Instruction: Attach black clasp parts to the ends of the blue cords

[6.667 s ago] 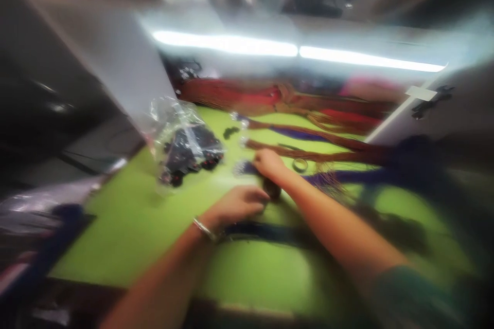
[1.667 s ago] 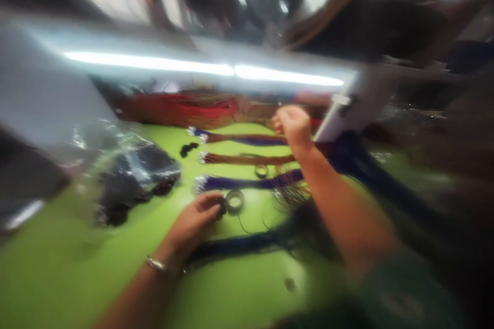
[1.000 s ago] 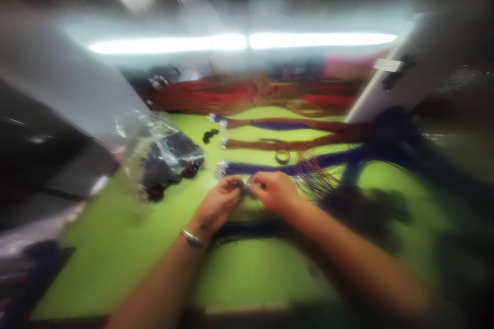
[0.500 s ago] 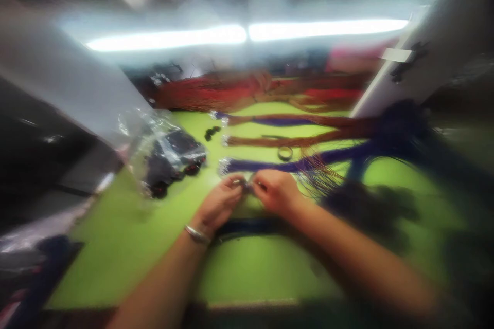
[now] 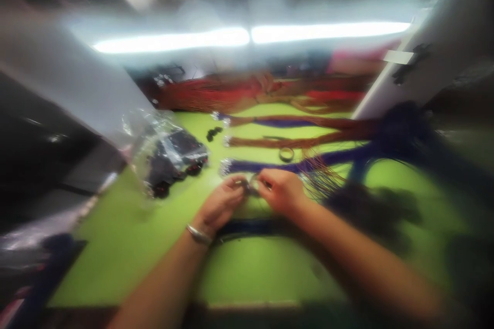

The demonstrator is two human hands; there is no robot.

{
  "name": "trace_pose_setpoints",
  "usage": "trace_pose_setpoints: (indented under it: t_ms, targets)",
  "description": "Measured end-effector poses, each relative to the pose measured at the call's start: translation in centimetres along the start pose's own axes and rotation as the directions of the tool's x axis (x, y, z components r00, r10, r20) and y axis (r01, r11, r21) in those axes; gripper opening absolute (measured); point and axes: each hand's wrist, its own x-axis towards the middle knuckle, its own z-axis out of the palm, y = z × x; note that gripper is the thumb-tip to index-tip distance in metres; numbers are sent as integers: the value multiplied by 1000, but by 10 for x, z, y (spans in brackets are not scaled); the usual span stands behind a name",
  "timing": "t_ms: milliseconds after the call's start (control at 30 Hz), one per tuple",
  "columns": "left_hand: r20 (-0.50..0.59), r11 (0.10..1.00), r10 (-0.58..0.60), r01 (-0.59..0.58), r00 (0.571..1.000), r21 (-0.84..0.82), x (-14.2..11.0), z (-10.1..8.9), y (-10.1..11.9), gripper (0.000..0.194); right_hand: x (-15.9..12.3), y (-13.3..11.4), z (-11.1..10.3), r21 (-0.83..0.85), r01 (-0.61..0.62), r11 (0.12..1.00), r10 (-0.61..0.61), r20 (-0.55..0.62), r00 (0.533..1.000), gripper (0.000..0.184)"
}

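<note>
Over the green table (image 5: 162,247), my left hand (image 5: 219,203) pinches a small dark piece (image 5: 245,185), possibly a connector, between thumb and fingers. My right hand (image 5: 283,190) is closed close beside it, fingertips bent in; a thin curved strand seems to show at them, but blur hides what they grip. Just beyond my hands lies a purple wire bundle (image 5: 266,166) with whitish ends at its left. Below my hands, a dark blue bundle (image 5: 250,227) lies across the table, partly covered by my right forearm.
A clear plastic bag of black parts (image 5: 173,157) lies left, with several loose black parts (image 5: 214,133) near it. Farther back are a roll of tape (image 5: 286,154), brown wires (image 5: 278,142) and red-brown wires (image 5: 208,93). Panels stand at both sides, under a bright tube light (image 5: 328,31).
My right hand's fingertips have moved slightly right, away from the dark piece, widening the gap a little. The whole view has shifted slightly; my left hand keeps its pinch.
</note>
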Motion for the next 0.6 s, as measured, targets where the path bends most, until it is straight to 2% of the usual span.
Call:
trace_pose_setpoints:
  t_ms: [333, 600]
  targets:
    - [-10, 999, -7, 7, 1000, 43, 0, 2, 1, 32, -1, 0, 3, -66, 23, 998, -19, 53, 998, 16]
    - [-22, 999, 4, -3, 1000, 51, -2, 1, 2, 30, -2, 6, 9, -106, 175, 979, -180, -44, 983, 17]
